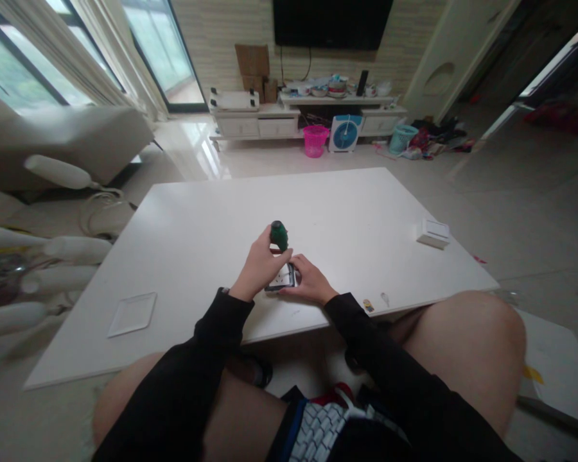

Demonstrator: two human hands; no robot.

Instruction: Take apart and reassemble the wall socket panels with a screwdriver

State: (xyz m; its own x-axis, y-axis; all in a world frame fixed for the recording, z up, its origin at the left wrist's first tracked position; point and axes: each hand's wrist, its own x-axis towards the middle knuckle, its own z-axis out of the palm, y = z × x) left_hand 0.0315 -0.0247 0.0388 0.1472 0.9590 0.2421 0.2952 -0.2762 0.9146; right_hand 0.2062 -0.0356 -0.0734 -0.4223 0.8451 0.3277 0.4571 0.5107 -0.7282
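Note:
Close to the near edge of the white table (337, 212), my left hand (257, 264) is closed around a green-handled screwdriver (279, 235). Its dark butt end points up, and its tip is hidden behind my fingers. Below it is a white wall socket (282, 277) with dark slots and a dark rim. My right hand (309, 280) grips this socket from the right, thumb along the near side and fingers over the far side. Both hands almost touch above the socket. A thin white square cover frame (133, 314) lies flat at the table's left.
A small white box (433, 233) sits by the right edge. Two small flat pieces, one a colourful sticker (368, 305), lie near the front edge. Beyond the table are a pink basket (315, 141), a blue-and-white fan (345, 133) and a low TV cabinet (279, 126).

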